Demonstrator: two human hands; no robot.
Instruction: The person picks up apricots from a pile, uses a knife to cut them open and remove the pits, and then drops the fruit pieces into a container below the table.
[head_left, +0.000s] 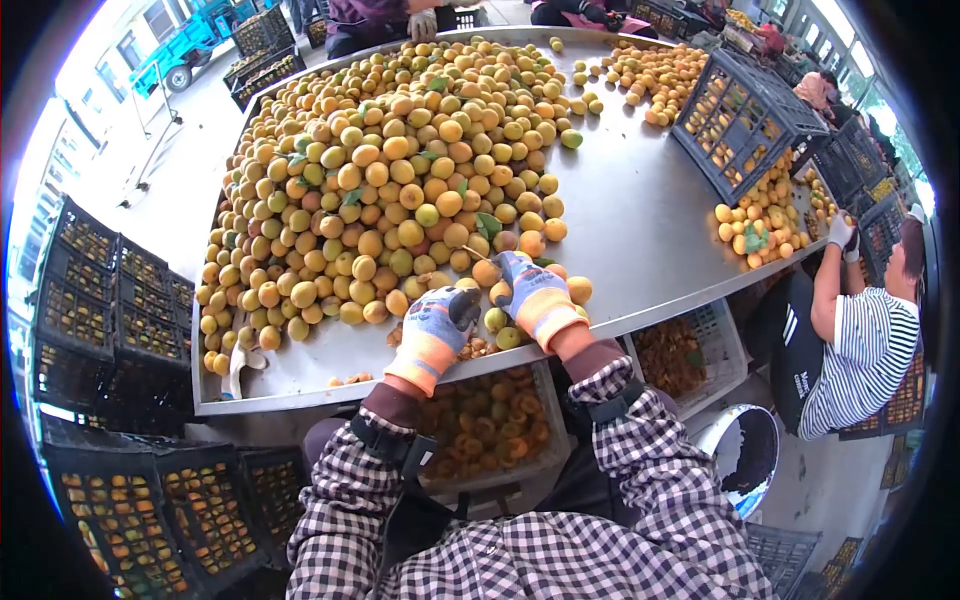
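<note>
My left hand (440, 325), in an orange and grey-blue glove, is over the table's near edge with its fingers curled. What it holds, if anything, is hidden. My right hand (535, 298), gloved alike, is at the near side of the apricot pile (380, 180), its fingers and thumb closed about an apricot (486, 273). A thin brown stick-like piece (475, 252) lies just beyond that fruit. Split apricot pieces (476, 348) are on the metal between my hands. Two green-yellow apricots (508, 338) rest below my right hand.
The metal table (640, 230) has a raised rim. Beneath it are crates of split apricots (490, 425) and brown scraps (672, 358). A white bucket (738, 450) stands at right. A tilted black crate (745, 125) sits near a co-worker (865, 335). Stacked fruit crates (110, 300) stand left.
</note>
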